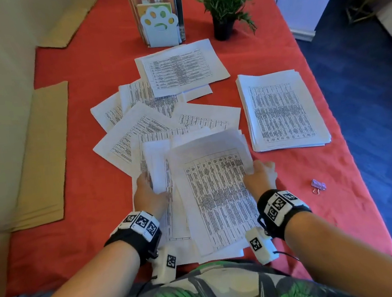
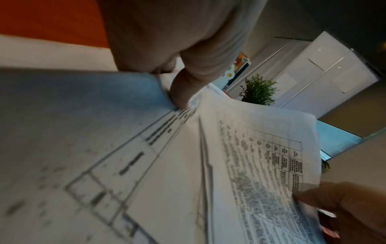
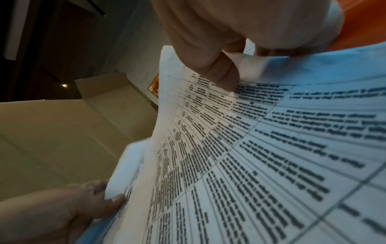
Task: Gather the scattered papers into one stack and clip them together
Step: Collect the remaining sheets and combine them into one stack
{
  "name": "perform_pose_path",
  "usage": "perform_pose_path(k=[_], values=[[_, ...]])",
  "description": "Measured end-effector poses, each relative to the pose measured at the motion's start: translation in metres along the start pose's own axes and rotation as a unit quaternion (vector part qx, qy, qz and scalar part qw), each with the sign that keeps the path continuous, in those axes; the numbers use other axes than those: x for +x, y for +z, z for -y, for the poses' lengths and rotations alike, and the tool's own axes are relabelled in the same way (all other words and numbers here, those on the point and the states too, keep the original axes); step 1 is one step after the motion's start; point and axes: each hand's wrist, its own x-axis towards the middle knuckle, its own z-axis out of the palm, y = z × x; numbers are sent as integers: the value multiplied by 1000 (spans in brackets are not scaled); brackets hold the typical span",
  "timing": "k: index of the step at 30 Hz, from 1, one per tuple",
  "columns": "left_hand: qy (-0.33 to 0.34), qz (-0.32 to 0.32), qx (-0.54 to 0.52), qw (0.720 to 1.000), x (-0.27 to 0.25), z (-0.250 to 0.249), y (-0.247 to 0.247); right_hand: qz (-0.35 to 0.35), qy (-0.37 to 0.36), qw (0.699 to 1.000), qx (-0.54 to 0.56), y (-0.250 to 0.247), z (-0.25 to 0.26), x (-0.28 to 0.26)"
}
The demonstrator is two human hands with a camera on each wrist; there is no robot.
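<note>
Desk: red cloth-covered desk point(image 1: 97, 233), carrying everything the task concerns
Scattered sheets: white printed table sheets point(image 1: 139, 128) fanned loose across the middle, overlapping at odd angles, lying beyond both hands
Squared pile: neat stack of the same printed paper point(image 1: 283, 111) on the right side, apart from the loose fan, just beyond the right hand
Held bundle: uneven sheaf of printed pages point(image 1: 217, 194) between the hands, long axis running away from the person, far end lifted and bowed
Left grip: left hand point(image 1: 147, 195) has thumb over and fingers under the sheaf's left edge, closed on a few offset sheets
Right grip: right hand point(image 1: 260, 175) pinches the right edge near the far corner, thumb point(image 3: 217, 72) pressed on the print
Clip: small lilac binder clip point(image 1: 318, 185) to the right of the right hand, near it and well apart from the left, so the right hand looks the likelier one to fetch it
Judgement: gathering seems only partly done; edges not yet squared
</note>
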Motion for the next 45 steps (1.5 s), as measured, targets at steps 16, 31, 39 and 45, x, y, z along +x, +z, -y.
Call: perform_pose_path(k=[16, 31, 39, 45], values=[[48, 94, -54, 993, -18, -4, 4, 101, -53, 967, 228, 5, -2, -5], [-8, -100, 141, 985, 11, 9, -21, 99, -152, 977, 114, 4, 25, 2], [47, -48, 16, 998, 4, 15, -24, 103, -105, 984, 104, 16, 14, -2], [38, -75, -22, 996, 2, 17, -20, 65, -73, 975, 198, 11, 13, 6]])
